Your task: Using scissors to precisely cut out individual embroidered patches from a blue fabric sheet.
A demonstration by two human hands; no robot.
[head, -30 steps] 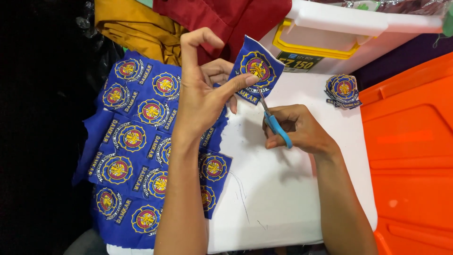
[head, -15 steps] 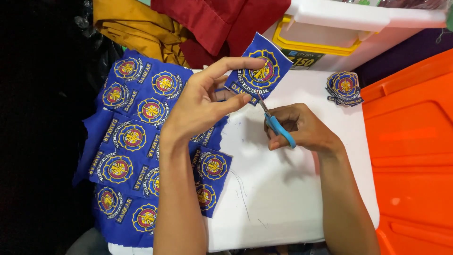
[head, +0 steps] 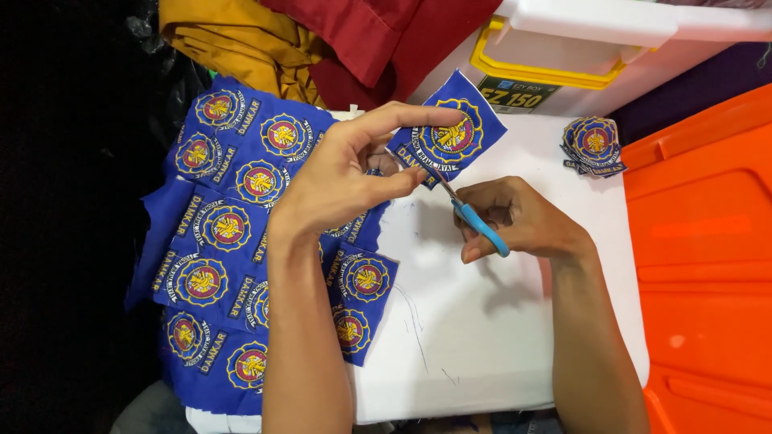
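L hand [head: 342, 181] pinches blue badge patch [head: 449, 133] up off white board [head: 498, 337], edge exposed to scissors [head: 470, 213]; R hand [head: 515, 221] clamped on blue handles, blades at patch's lower edge.

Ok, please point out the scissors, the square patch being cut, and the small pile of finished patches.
scissors [head: 480, 227], head view, blue handle.
square patch [head: 450, 133], head view, round emblem.
pile of finished patches [head: 595, 143], head view, top patch.

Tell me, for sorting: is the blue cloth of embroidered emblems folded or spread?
Spread: the blue cloth lies flat, emblems face up in rows, under the left hand.
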